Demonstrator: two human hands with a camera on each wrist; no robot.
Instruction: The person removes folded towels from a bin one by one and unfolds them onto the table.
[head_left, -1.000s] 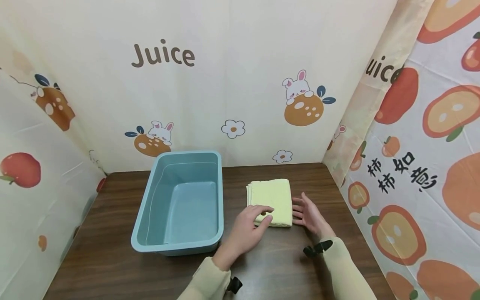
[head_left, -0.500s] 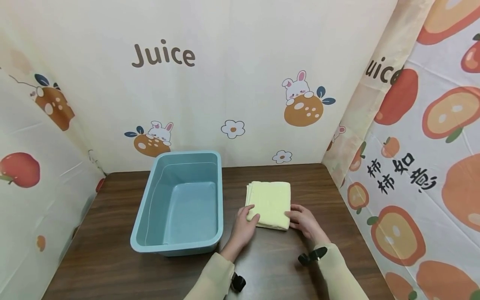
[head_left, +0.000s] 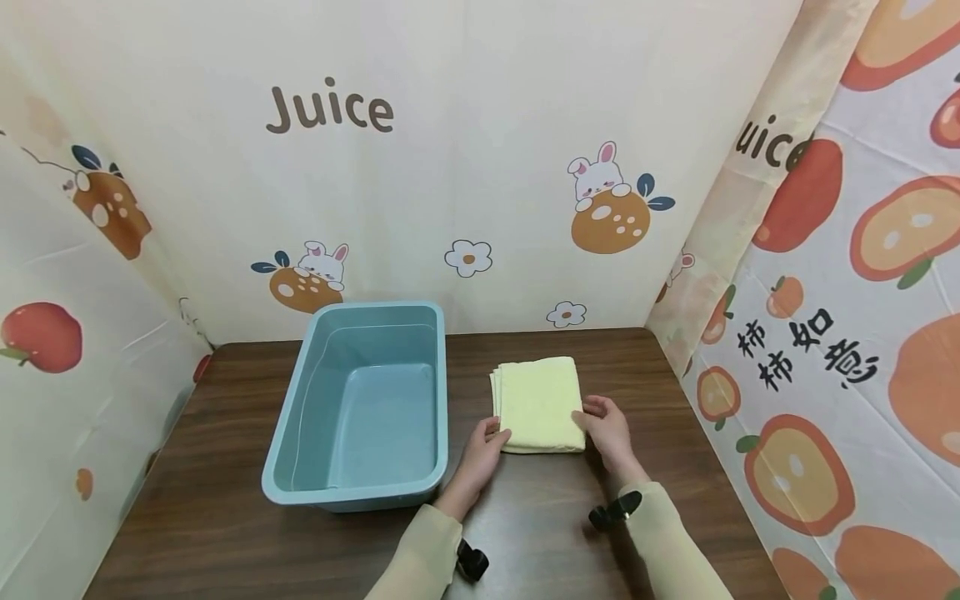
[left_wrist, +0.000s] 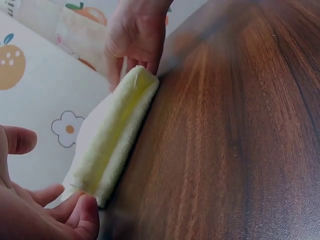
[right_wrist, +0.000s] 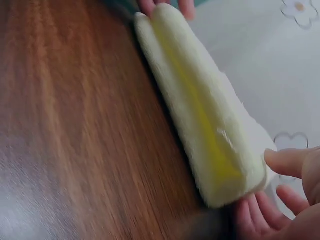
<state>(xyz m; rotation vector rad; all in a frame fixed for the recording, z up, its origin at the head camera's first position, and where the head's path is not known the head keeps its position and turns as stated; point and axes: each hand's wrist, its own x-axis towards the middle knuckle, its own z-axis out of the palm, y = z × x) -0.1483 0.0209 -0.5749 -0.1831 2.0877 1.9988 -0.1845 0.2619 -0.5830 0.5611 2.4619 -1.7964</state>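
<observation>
A pale yellow folded towel (head_left: 538, 404) lies on the table between both hands, its rolled fold edge (left_wrist: 117, 135) toward the person. At its near left corner, the left hand (head_left: 480, 454) touches the side with its fingers (left_wrist: 85, 217). The left thumb stands raised, apart from the cloth in the left wrist view. On the opposite side, the right hand (head_left: 609, 433) holds the near right corner: its thumb (right_wrist: 287, 162) lies against the upper layer, while the fingers (right_wrist: 257, 215) reach to the lower edge, their tips partly hidden by the towel.
A light blue plastic basin (head_left: 277, 450) stands on the dark wood table (head_left: 202, 483), left of the towel. Printed fabric walls (head_left: 510, 167) close in the back and both sides. Black straps circle both wrists.
Both hands have closed in on the towel's near corners, the left coming off its top face. Since half a second ago the towel has turned slightly and its near edge has straightened.
</observation>
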